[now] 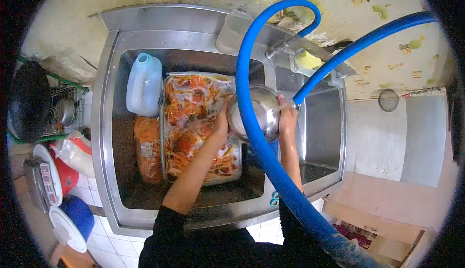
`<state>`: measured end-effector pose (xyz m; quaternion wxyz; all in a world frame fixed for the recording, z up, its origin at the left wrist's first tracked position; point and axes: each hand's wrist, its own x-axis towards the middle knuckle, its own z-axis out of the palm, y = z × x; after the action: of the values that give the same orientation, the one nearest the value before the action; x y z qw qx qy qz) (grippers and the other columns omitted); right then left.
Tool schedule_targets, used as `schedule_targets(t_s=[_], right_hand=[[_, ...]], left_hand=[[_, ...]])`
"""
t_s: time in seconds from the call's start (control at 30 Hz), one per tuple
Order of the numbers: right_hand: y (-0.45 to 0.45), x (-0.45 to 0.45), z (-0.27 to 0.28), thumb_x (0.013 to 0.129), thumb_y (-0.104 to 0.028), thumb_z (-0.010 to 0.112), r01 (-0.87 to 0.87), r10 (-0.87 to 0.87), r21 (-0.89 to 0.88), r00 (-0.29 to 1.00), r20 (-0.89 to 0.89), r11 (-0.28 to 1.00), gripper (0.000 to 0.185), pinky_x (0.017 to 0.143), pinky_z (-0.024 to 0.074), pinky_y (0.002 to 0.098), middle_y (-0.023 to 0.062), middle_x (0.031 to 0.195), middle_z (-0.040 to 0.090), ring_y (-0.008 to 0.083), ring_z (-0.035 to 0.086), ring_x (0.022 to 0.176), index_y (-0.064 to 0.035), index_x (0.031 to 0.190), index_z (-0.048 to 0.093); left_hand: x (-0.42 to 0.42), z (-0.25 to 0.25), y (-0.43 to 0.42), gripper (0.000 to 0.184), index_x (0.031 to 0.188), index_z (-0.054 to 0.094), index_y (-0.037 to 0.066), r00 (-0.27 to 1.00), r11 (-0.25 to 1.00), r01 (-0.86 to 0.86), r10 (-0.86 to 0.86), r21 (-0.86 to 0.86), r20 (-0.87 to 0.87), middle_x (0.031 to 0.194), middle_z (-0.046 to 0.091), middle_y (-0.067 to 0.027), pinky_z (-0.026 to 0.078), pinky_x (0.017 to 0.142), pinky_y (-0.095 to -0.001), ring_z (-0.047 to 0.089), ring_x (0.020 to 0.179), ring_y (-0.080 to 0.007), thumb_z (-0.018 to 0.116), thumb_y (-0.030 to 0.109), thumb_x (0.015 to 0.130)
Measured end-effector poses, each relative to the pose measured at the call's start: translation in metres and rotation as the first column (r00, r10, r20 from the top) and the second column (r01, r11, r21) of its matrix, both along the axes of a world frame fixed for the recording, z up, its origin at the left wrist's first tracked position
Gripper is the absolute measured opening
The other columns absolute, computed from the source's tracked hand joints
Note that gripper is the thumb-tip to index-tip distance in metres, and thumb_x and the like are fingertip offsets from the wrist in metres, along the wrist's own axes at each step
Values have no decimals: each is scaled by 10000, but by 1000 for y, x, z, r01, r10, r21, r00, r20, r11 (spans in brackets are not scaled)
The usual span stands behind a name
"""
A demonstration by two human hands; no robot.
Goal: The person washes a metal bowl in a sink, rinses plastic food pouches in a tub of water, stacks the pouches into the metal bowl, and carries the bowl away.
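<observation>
Over the divider of a steel sink (pixel 110 122), a shiny metal bowl (pixel 268 107) is held between my two hands. My left hand (pixel 223 121) grips its left side, and my right hand (pixel 288 116) grips the right side. A blue hose (pixel 246 74) loops across the view and hides part of the bowl. Its open end is just above my right hand, where water seems to run. Below my left hand, a large clear bag of orange-red food pieces (pixel 186 144) lies in the left basin. Beside it is a smaller orange-red wrapped package (pixel 147 144).
A pale blue plastic jug (pixel 144 85) stands in the left basin. At the sink's back are a translucent pitcher (pixel 233 33) and a yellow sponge (pixel 309 60). Left on the floor side are a scale (pixel 41 178) and lidded tubs (pixel 77 214). A strainer (pixel 388 100) hangs right.
</observation>
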<state>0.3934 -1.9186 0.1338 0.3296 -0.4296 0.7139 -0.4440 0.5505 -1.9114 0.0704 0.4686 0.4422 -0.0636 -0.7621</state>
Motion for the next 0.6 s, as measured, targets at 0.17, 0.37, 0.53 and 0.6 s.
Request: schedule_targets(t_s=[0.17, 0.37, 0.53, 0.6], right_hand=[[12, 48, 51, 911, -382, 566, -99, 119, 66, 820, -560, 993, 400, 444, 377, 356, 46, 495, 500, 201, 462, 417, -41, 718, 645], [60, 69, 48, 926, -346, 513, -636, 340, 54, 336, -878, 770, 342, 599, 503, 402, 158, 649, 629, 344, 602, 571, -49, 879, 676], [35, 5, 26, 947, -430, 379, -675, 825, 609, -2, -565, 416, 498, 1018, 365, 461, 183, 1088, 638, 361, 606, 993, -38, 1169, 591], [45, 14, -37, 934, -432, 402, -762, 789, 442, 145, -597, 474, 495, 1044, 339, 449, 203, 1125, 618, 377, 586, 1028, -42, 1171, 594]], left_hand=[[2, 8, -24, 391, 952, 631, 85, 955, 944, 297, -291, -146, 60, 900, 642, -96, 524, 751, -382, 628, 840, -218, 595, 463, 864], [42, 38, -11, 476, 970, 624, 88, 929, 938, 347, -343, 9, -137, 871, 638, -109, 513, 737, -367, 615, 751, -252, 561, 509, 757], [58, -12, 9, 294, 826, 636, 93, 941, 943, 293, -314, -161, -127, 887, 646, -78, 512, 746, -377, 615, 811, -210, 596, 340, 672], [35, 6, 17, 303, 921, 652, 61, 988, 985, 146, -150, -91, -43, 940, 649, -85, 497, 770, -349, 616, 830, -205, 587, 290, 734]])
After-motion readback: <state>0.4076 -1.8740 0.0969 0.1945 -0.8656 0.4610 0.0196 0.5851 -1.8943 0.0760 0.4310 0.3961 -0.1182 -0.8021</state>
